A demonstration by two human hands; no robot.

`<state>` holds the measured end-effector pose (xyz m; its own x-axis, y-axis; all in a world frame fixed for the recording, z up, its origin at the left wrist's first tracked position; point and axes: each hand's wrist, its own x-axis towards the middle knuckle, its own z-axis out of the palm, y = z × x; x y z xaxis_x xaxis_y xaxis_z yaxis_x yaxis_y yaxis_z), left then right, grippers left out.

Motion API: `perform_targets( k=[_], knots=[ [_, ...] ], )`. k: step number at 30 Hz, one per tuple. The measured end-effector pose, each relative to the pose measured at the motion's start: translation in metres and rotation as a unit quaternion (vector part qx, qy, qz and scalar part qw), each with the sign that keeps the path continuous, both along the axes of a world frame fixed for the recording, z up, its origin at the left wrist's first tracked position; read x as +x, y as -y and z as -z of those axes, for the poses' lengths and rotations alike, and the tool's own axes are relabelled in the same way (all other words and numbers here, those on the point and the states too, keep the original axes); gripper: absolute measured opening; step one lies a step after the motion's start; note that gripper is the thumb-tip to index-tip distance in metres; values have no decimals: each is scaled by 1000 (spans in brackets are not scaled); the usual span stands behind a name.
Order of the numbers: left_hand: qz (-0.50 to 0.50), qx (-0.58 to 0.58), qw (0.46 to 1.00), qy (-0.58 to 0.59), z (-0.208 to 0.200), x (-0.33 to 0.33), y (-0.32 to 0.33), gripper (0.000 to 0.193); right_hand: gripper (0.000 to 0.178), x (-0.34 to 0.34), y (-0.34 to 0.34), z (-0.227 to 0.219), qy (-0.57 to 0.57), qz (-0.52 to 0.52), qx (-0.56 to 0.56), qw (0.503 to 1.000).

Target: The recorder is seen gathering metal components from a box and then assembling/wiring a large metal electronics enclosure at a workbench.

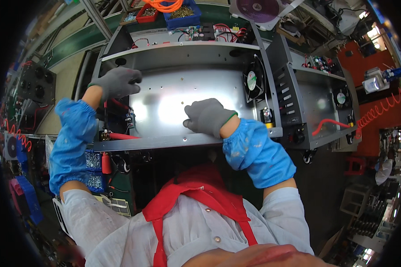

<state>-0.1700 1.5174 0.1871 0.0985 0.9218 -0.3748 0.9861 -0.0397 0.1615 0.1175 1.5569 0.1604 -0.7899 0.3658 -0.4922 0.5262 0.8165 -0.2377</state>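
Observation:
An open grey metal equipment case (165,115) lies in front of me, its inside floor bare and shiny. My left hand (117,83), in a grey knit glove, is over the case's left side with its fingers stretched to the right and apart; nothing shows in them. Low over the middle of the floor is my right hand (208,116), gloved alike, its fingers curled downward. Whatever its fingertips hold, if anything, is hidden. A black fan (254,80) sits on the case's right wall. Red cables (122,136) and a small terminal part lie at the left front corner.
A second, similar case (316,95) stands close on the right. Behind the first case's partition are a circuit board (196,33) and wires. At the back stand a blue bin (182,15) and a red bin (147,14) of small hardware. A red bottle (106,163) hangs below the front edge.

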Motion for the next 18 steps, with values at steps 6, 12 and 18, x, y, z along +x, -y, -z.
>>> perform_targets(
  k=[6,12,18],
  knots=[
    [-119,333,926,-136,-4,-57,16,45,30,8,2,6,-84,-21,67,994],
    [-426,215,879,-9,83,-128,39,58,27,41,-35,-44,-244,-52,14,968],
    [-425,198,880,-75,62,-95,12,36,32,45,-257,-57,-177,154,275,932]
  ],
)
